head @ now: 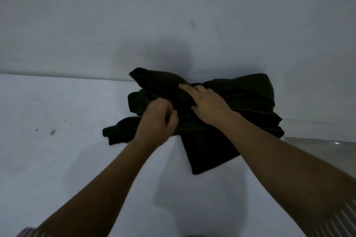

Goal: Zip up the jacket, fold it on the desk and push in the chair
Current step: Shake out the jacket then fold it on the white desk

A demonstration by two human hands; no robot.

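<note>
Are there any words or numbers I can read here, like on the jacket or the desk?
None. The jacket is dark and bunched under both hands, with no label or logo showing. The desk and the wall carry only smudges, no writing.

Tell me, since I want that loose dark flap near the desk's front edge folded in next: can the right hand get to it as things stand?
Probably yes. The right hand lies flat on the jacket, just beyond the flap, and nothing sits between them on the desk.
</note>
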